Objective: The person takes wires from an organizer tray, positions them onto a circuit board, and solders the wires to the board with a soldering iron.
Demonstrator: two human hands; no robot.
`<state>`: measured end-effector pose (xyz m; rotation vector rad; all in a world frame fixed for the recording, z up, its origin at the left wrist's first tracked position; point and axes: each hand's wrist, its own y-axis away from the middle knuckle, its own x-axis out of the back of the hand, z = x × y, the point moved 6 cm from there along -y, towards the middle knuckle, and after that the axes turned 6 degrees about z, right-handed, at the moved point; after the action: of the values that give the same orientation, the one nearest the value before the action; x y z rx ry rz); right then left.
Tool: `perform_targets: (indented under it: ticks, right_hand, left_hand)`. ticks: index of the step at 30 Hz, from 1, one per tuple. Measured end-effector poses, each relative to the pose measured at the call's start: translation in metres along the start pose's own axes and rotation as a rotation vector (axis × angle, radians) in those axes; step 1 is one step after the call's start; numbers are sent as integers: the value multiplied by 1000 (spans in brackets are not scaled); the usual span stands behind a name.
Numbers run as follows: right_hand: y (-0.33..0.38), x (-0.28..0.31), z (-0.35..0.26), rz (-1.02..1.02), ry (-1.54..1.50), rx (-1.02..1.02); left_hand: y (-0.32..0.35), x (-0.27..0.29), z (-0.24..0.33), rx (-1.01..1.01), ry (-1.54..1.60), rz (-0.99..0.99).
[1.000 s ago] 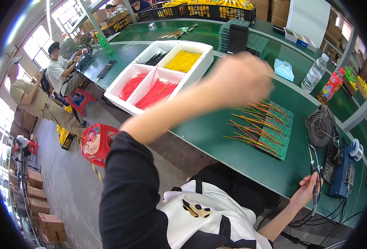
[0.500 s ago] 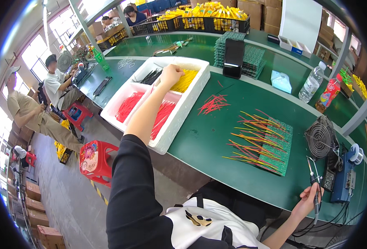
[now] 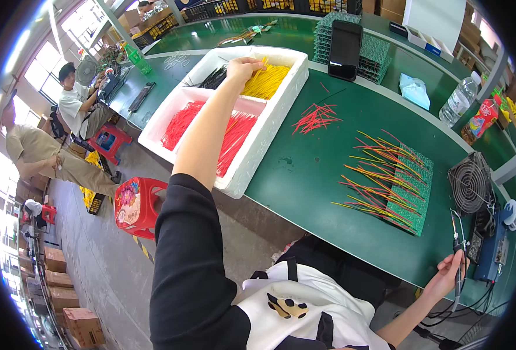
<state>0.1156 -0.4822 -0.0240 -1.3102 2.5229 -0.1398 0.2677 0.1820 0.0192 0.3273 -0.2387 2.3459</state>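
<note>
Presently left hand [image 3: 243,67] over tray [image 3: 281,116], fingers closing on yellow wires [image 3: 265,83] lying just right; right hand [image 3: 444,277] grips soldering iron [image 3: 458,274].

Bright daylight from left windows [image 3: 22,87]; sharp centre, fisheye-bent, dark rim.

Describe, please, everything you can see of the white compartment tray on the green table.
The white tray looks like thick foam, rectangular, with four compartments. It lies flat at the left end of the green table, one corner over the edge. The two nearer compartments hold red wires, one far compartment yellow wires, the other dark wires. The left hand reaches over the far compartments, at the yellow wires.
</note>
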Motion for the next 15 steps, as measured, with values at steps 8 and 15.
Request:
perform_targets:
  ticks: [8, 15]
  right_hand:
    - [2, 0, -1, -2, 3, 10]
    - [4, -3, -4, -3, 36, 20]
  left_hand:
    - [-2, 6, 3, -8, 39, 68]
    - [-7, 7, -1, -15, 63, 55]
